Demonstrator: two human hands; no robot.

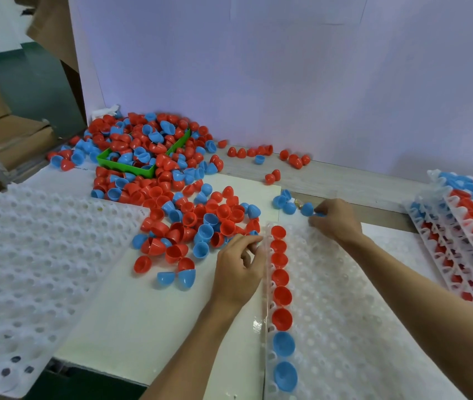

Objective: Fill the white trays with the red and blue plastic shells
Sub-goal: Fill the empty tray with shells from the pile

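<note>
Nearest me lies the tray [345,313] I am filling, white and dimpled, running from the bottom edge up to my hands; its left column holds six red shells [280,277] and, below them, two blue shells [284,359], all seated in pockets, and the other pockets I can see hold nothing. On my left a second white tray [27,255] sits with its pockets unfilled. At the far right I see a stack [466,226] of trays loaded with red and blue shells, fanned and tilted. Between the trays a white board [148,321] carries the loose pile [194,220] of red and blue shells, which spreads back to a green bin [131,166] heaped over with more, against the white wall [287,82]. A few strays [258,153] lie along the wall's foot.

My left hand [238,264] rests at the tray's top left corner, fingers curled toward the rim beside the topmost red shell; I cannot tell whether they hold anything. My right hand [336,217] is at the tray's far edge, fingertips pinching a blue shell [308,209], just beside a small cluster [284,202] of other blue ones
</note>
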